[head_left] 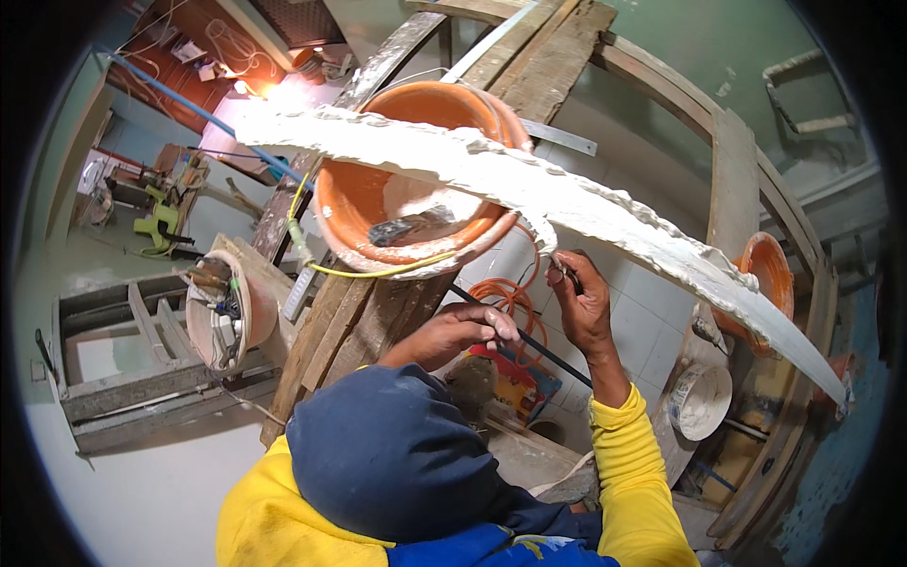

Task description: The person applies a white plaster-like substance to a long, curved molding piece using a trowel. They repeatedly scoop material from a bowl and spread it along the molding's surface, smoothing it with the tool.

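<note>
Head view shows a long strip coated in white plaster (529, 184) stretching over an orange bucket (348, 215) and well out to the right. Its long axis slopes from the upper left down to the lower right. The broad, blunt end points toward the bright light at the upper left, while the tapering end points down toward the right-hand wall. Its upper edge is ragged with plaster, and a lump hangs from the lower edge just above the right hand (583, 304). That hand is raised, its fingers closed in a pinch on a small dark tool (573, 278), too small in this view to identify for sure. The left hand (452, 335) sits lower and to the left, half open with fingers loosely bent, whitened at the tips and apparently empty. A dark-bladed tool (411, 227) lies inside the orange bucket, which stands on a surface of rough planks (345, 326). Left of it, a pail (263, 312) holds assorted tools; near the right side are a white tub (701, 402) and a second orange bucket (773, 274).
</note>
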Motion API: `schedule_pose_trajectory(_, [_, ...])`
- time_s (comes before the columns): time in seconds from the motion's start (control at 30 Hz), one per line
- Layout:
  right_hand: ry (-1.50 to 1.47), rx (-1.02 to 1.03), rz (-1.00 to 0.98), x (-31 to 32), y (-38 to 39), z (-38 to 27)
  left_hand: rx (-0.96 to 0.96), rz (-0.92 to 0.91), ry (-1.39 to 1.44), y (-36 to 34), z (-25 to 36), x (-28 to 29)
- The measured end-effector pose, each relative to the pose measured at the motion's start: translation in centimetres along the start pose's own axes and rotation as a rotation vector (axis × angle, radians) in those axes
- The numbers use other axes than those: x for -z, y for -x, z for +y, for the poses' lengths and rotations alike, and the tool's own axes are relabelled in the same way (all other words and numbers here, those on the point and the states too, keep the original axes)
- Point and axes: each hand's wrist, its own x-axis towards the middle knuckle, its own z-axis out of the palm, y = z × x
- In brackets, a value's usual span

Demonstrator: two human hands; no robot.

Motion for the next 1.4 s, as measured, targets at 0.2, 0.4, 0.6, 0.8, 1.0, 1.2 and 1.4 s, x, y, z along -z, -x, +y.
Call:
schedule_pose_trajectory(0.2, [0.057,0.066,-0.024,-1.0,-0.9,0.2,-0.452,-0.063,0.468,5.7,10.6,-1.0])
schedule_pose_trajectory(0.4, [-0.010,-0.016,0.034,-0.3,0.2,-0.4,-0.391,0.426,0.746,4.3,15.3,-0.7])
schedule_pose_trajectory(0.6, [-0.056,-0.034,0.042,-0.5,0.6,0.3,-0.320,0.353,0.669,-1.0,14.7,0.6])
schedule_pose_trajectory(0.8, [-0.024,-0.002,0.048,-0.7,0.3,0.2,-0.391,0.197,0.676,-2.4,14.7,0.9])
schedule_pose_trajectory(1.0, [-0.019,0.068,0.022,-3.1,-1.7,-1.5,-0.428,0.191,0.763,-2.2,14.5,0.1])
schedule_pose_trajectory(1.2, [-0.063,-0.088,0.061,-3.3,-1.3,-1.6,-0.462,0.166,0.777,-2.1,14.7,0.1])
schedule_pose_trajectory(1.4, [-0.111,-0.159,0.110,-2.5,0.8,-1.2,-0.470,0.198,0.788,-2.5,14.5,0.1])
